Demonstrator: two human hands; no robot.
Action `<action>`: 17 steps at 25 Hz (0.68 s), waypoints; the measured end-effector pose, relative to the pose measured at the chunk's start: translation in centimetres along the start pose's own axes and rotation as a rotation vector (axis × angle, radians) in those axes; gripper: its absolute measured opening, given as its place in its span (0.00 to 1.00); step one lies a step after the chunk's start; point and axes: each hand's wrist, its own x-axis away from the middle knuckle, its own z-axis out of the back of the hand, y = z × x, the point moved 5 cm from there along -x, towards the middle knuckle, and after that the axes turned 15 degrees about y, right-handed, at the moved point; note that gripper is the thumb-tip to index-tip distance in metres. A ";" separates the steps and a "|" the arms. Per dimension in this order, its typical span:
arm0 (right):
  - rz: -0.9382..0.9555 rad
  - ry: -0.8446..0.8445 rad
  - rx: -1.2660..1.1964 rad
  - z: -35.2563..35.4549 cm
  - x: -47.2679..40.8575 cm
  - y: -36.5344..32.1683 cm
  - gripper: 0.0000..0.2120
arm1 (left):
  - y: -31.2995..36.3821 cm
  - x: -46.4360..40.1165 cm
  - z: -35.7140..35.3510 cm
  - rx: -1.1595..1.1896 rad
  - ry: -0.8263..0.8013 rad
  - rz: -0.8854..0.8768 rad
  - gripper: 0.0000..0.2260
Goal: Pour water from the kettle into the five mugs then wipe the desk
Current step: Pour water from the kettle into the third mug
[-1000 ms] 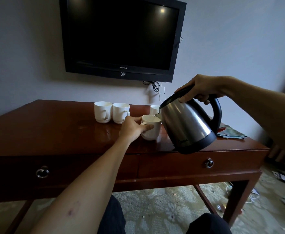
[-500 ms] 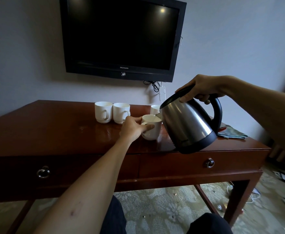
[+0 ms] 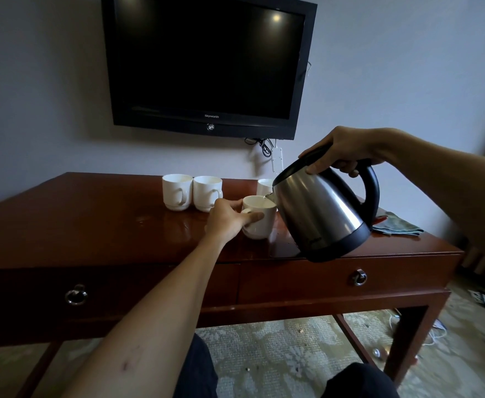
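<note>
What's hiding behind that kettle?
Behind the kettle, a white mug peeks out at its left, mostly covered. A green cloth lies on the desk past its right side. Whether a fifth mug stands there cannot be seen.

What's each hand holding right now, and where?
Right hand grips the kettle by its black handle; left hand holds the front mug around its side.

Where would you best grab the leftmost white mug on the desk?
By its handle, coming from the front: the leftmost mug stands upright with its loop handle turned toward the person. Its neighbour stands close on the right, so gripping round the body is tighter there.
</note>
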 end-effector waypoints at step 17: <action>-0.001 -0.001 -0.009 0.0 -0.1 0.1 0.17 | 0.1 0.2 -0.1 -0.010 -0.016 0.025 0.33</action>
